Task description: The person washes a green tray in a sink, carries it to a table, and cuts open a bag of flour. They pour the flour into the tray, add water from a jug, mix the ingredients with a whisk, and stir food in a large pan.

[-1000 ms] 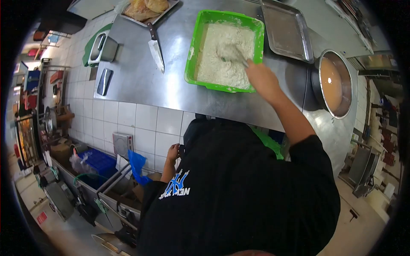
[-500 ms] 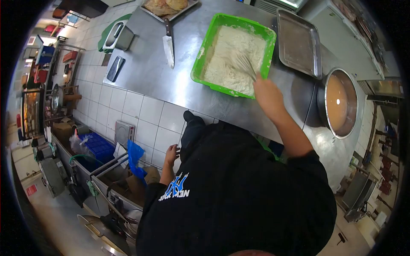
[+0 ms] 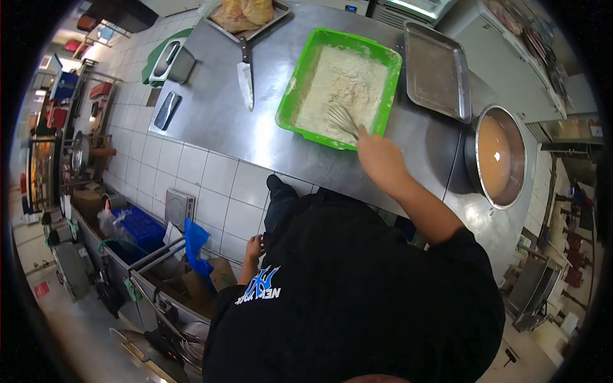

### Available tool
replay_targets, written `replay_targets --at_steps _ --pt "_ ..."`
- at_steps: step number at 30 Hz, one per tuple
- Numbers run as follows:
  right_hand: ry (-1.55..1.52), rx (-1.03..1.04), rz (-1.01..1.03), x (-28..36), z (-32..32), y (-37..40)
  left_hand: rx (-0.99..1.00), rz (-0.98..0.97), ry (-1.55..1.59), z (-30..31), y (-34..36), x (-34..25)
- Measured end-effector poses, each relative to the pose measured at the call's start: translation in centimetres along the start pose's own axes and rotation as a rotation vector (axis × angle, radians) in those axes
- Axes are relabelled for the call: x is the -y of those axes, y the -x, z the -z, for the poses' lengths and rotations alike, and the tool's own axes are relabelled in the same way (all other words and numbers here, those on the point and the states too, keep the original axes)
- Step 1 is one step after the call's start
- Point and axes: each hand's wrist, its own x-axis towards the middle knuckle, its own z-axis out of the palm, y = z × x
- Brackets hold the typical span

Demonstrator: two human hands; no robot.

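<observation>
My right hand (image 3: 381, 159) is closed around the handle of a wire whisk (image 3: 343, 119). The whisk's wires rest in pale flour (image 3: 348, 76), near the front of a green plastic tub (image 3: 285, 105). Flour clings to parts of the tub's rim. Down by my side hangs my left hand (image 3: 254, 246), away from the table, holding nothing, its fingers loosely apart and partly hidden beside my body.
The steel table (image 3: 211, 127) also bears a knife (image 3: 246, 76), a tray of raw chicken (image 3: 281, 14), a phone (image 3: 167, 111), a metal container (image 3: 174, 60), a shallow metal pan (image 3: 437, 71) and a steel bowl of orange-brown liquid (image 3: 495, 156). A sink (image 3: 137, 255) stands at the left.
My right hand has drawn the whisk toward me through the flour, to the tub's front. The view has shifted slightly, showing more of the chicken tray. My left hand still hangs low.
</observation>
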Motion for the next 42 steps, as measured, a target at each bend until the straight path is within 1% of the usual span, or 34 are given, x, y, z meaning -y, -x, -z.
replay_targets --at_steps 1,3,4,6,9,10,13,14,16,18,19,20,21,22,23,25,27,28,29,31,34,35,37,39,40,42 --pt "-0.039 -0.052 0.029 0.2 0.0 -1.2 0.031 0.066 -0.021 0.0 0.8 -0.2" --pt "-0.064 -0.132 -0.01 -1.5 -0.6 -4.3 0.086 0.187 -0.053 -0.1 1.4 -0.7" --pt "-0.076 -0.173 -0.023 -2.0 -0.8 -5.0 0.062 0.088 -0.038 0.0 1.1 -0.5" --pt "-0.022 -0.118 -0.059 -2.6 0.5 -2.8 0.008 -0.111 0.002 0.2 -0.6 0.3" --pt "0.017 -0.024 -0.054 -0.9 1.0 -0.3 -0.117 -0.117 0.196 -0.3 -0.3 -1.3" --pt "0.015 0.012 -0.051 -0.3 0.6 0.3 -0.137 -0.048 0.328 -0.4 -0.2 -1.9" --pt "-0.037 -0.055 -0.017 -2.9 -0.5 -5.2 -0.002 0.065 0.094 -0.5 -0.2 -2.9" --pt "-0.045 -0.111 -0.015 -3.9 -0.5 -5.0 0.019 0.076 0.127 -0.5 -0.7 -2.1" --pt "-0.069 -0.234 -0.018 -5.7 -0.2 -4.9 -0.011 0.066 0.184 0.0 -1.4 -1.3" --pt "0.071 -0.067 0.0 -4.2 1.9 -2.0 -0.126 0.0 0.345 0.3 -0.6 -3.5" --pt "0.14 0.028 0.003 -3.7 2.6 -0.6 -0.158 -0.063 0.362 0.6 -1.9 -3.7" --pt "0.127 0.028 0.061 -3.4 2.6 -0.8 -0.167 -0.165 0.277 0.4 -0.2 -7.4" --pt "0.112 0.027 0.116 -3.3 2.5 -1.6 -0.148 -0.275 0.215 0.3 -0.4 -10.0" --pt "0.099 0.02 0.173 -3.4 2.6 -2.2 -0.15 -0.355 0.144 -0.1 0.4 -13.9" --pt "0.116 0.011 0.176 -3.4 3.3 -2.6 -0.108 -0.425 0.118 -0.8 2.0 -18.3" --pt "0.155 -0.019 0.193 -3.0 5.4 -3.7 -0.064 -0.534 0.035 -2.2 3.8 -24.9" --pt "0.28 0.041 0.259 -3.8 7.3 -5.0 0.058 -0.529 0.11 -4.4 6.5 -30.5" --pt "0.344 0.069 0.293 -4.1 8.5 -5.7 0.15 -0.531 0.143 -5.9 6.6 -32.2" --pt "0.409 0.137 0.332 -3.9 10.2 -6.0 0.244 -0.529 0.171 -7.4 6.6 -33.5" --pt "0.54 0.269 0.404 -3.6 13.4 -6.4 0.392 -0.448 0.226 -10.4 6.7 -35.8" --pt "0.664 0.337 0.441 -3.5 12.8 -5.8 0.397 -0.45 0.385 -13.8 6.4 -37.8" --pt "0.719 0.284 0.534 -4.2 11.1 -5.3 0.398 -0.432 0.455 -14.2 6.2 -38.1" --pt "0.586 0.189 0.484 -6.2 6.4 -3.5 0.401 -0.398 0.6 -14.9 5.6 -38.4" --pt "0.439 0.115 0.404 -5.8 2.2 -2.5 0.346 -0.391 0.565 -15.2 6.5 -38.7" --pt "0.364 0.08 0.365 -5.3 1.2 -2.4 0.317 -0.385 0.547 -15.3 6.8 -38.7" --pt "0.299 -0.003 0.32 -3.4 0.8 -4.0 0.281 -0.465 0.533 -15.2 6.7 -38.3"
